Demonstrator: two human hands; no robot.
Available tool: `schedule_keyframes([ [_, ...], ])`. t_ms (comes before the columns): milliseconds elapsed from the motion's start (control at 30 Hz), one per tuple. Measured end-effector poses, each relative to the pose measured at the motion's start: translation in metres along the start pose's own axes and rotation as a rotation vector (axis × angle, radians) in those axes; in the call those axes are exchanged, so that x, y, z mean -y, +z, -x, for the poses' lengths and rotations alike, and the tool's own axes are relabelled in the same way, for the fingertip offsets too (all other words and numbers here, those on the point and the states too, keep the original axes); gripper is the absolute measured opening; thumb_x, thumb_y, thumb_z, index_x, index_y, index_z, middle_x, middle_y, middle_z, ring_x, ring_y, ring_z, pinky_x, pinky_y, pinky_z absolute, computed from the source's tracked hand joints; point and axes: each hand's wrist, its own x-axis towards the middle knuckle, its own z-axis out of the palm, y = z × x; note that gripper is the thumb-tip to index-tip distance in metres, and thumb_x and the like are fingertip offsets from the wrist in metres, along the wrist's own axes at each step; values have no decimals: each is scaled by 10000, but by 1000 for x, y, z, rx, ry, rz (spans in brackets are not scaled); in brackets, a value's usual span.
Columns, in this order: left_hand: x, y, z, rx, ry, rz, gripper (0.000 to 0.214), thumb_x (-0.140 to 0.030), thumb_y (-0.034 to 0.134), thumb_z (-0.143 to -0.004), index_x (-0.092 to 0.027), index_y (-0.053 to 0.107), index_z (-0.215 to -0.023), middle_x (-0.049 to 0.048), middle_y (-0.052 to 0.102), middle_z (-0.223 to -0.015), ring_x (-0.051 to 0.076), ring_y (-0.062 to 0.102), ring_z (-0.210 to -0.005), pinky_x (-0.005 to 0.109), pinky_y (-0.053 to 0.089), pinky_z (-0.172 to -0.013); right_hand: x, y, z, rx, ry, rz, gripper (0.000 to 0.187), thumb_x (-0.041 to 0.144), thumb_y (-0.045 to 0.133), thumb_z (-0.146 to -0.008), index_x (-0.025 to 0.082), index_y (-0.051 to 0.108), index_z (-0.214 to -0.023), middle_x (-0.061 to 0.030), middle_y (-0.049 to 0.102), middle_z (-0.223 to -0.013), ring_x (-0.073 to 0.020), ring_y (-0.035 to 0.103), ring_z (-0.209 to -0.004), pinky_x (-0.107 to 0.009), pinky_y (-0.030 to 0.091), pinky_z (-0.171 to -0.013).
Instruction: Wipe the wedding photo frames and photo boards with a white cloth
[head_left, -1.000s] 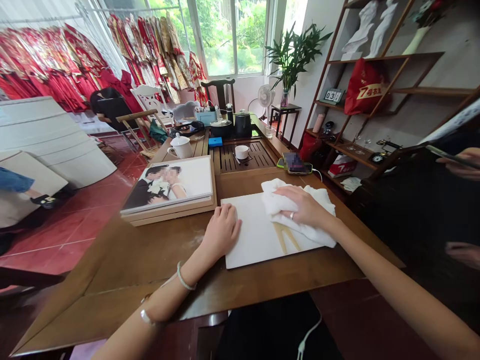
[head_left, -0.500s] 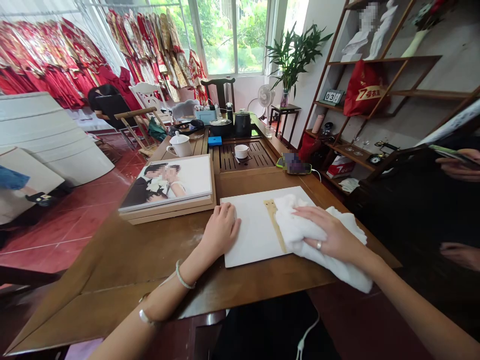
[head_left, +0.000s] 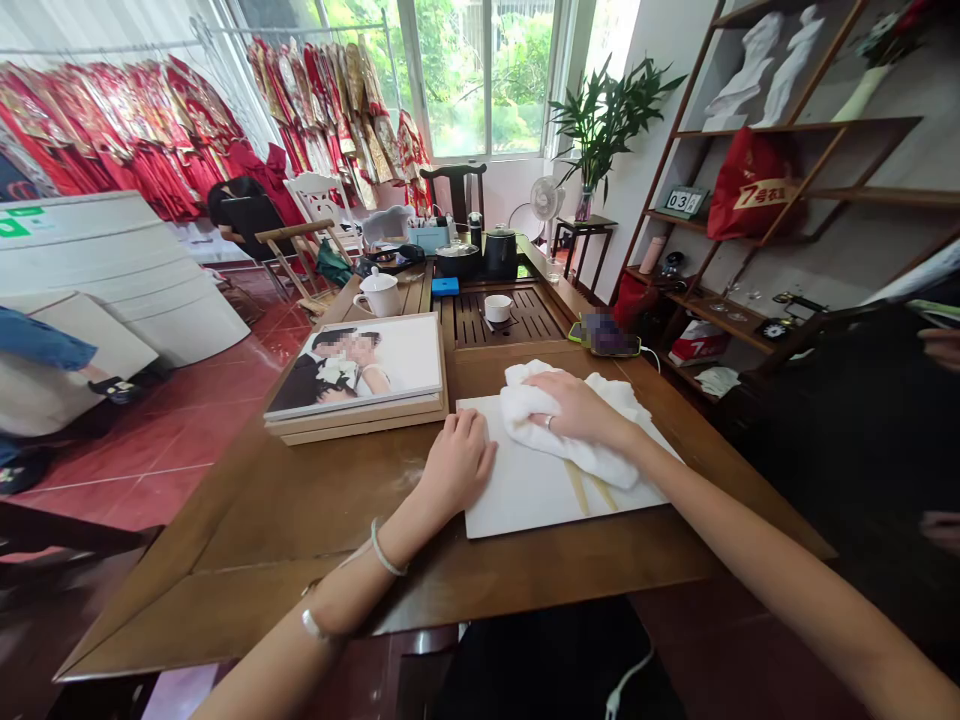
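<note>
A flat white board (head_left: 517,505) lies on the wooden table in front of me. My left hand (head_left: 463,460) rests flat on its left edge, fingers stretched out and holding nothing. With bent fingers my right hand (head_left: 581,405) grips a bunched white towel (head_left: 517,408) and presses it on the upper middle of the board. Two narrow tan strips (head_left: 577,487) on the board show below the towel; their upper parts are covered by it.
Left of the board lies a framed couple photo (head_left: 360,370) on a stack. Behind are a lidded white mug (head_left: 379,295), a slatted tea tray (head_left: 472,318) with a small white cup (head_left: 497,307), and a phone (head_left: 607,335) with a cable. Someone in dark clothing (head_left: 847,420) is at right.
My right hand has moved the towel left and away from me across the board, covering the top of the tan mark. A second tan strip now shows. My left hand stays on the edge.
</note>
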Motion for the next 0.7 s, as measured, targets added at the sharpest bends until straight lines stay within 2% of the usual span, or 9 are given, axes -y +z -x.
schedule_keyframes([
  [100,3,1,0,-11,13,13,300,-242,351,-982,-104,527,-1182,180,548,-1274,308,506,-1130,471,443,-1016,17,5,14,7,-144,18,480,230,630,-762,159,601,-1235,-138,638,-1297,-338,556,-1210,-541,431,-1021],
  [233,6,5,-1,-46,20,34,287,-177,340,-963,-140,528,-1176,164,550,-1269,301,515,-1135,482,453,-1007,38,6,56,1,-255,27,547,193,643,-709,191,579,-1253,-138,603,-1349,-344,527,-1249,-561,404,-1046],
  [333,6,7,-1,-69,22,66,277,-177,359,-955,-135,536,-1163,166,545,-1269,313,478,-1205,492,427,-1052,50,1,88,18,-269,14,589,177,642,-685,207,565,-1267,-129,585,-1375,-344,508,-1274,-554,412,-1045],
  [433,6,8,-1,-92,27,101,276,-192,361,-953,-143,536,-1161,169,546,-1260,317,451,-1238,513,424,-1063,52,-4,106,-18,-229,-17,606,161,625,-672,220,562,-1273,-124,593,-1365,-342,502,-1288,-550,425,-1038],
  [567,6,8,0,-84,14,122,276,-208,357,-959,-155,526,-1171,164,539,-1270,316,439,-1257,523,438,-1057,43,-4,99,-96,-168,-95,542,165,610,-695,223,579,-1233,-120,629,-1304,-320,555,-1229,-525,450,-1028],
  [700,4,8,1,-62,-22,156,274,-191,361,-956,-140,524,-1171,166,528,-1290,325,429,-1278,519,436,-1067,30,3,65,-115,-84,-88,464,205,626,-734,207,601,-1197,-122,650,-1272,-322,573,-1178,-534,464,-1004],
])
